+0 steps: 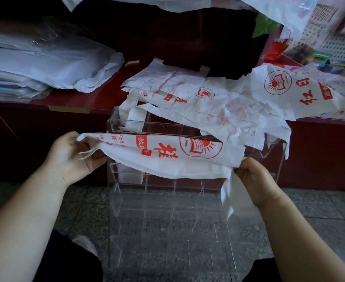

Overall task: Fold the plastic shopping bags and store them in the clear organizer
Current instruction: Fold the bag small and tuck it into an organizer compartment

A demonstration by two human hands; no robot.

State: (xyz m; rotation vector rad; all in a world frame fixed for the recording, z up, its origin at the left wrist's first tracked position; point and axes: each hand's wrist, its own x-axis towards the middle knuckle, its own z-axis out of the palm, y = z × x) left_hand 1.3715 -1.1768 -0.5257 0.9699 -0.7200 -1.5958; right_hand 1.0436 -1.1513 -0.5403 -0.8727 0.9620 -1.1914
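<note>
A white plastic shopping bag with red print [163, 153] is stretched sideways between my hands, folded lengthwise into a long strip. My left hand [74, 157] pinches its left end; my right hand [255, 178] grips its right end, where the handles hang down. The bag hangs just above the clear organizer [167, 220], a see-through acrylic box with divided compartments standing on the floor before me. One small folded white bag [131, 177] sits in a compartment at its left. Several more white printed bags [204, 102] lie loose on the red counter and drape over the organizer's top.
A dark red counter [76, 96] runs behind the organizer. A stack of goods in clear plastic [35, 64] lies on its left. Another printed bag [293, 92] lies at right, with colourful items and perforated panels [330, 37] beyond. The floor is grey stone tile [320, 204].
</note>
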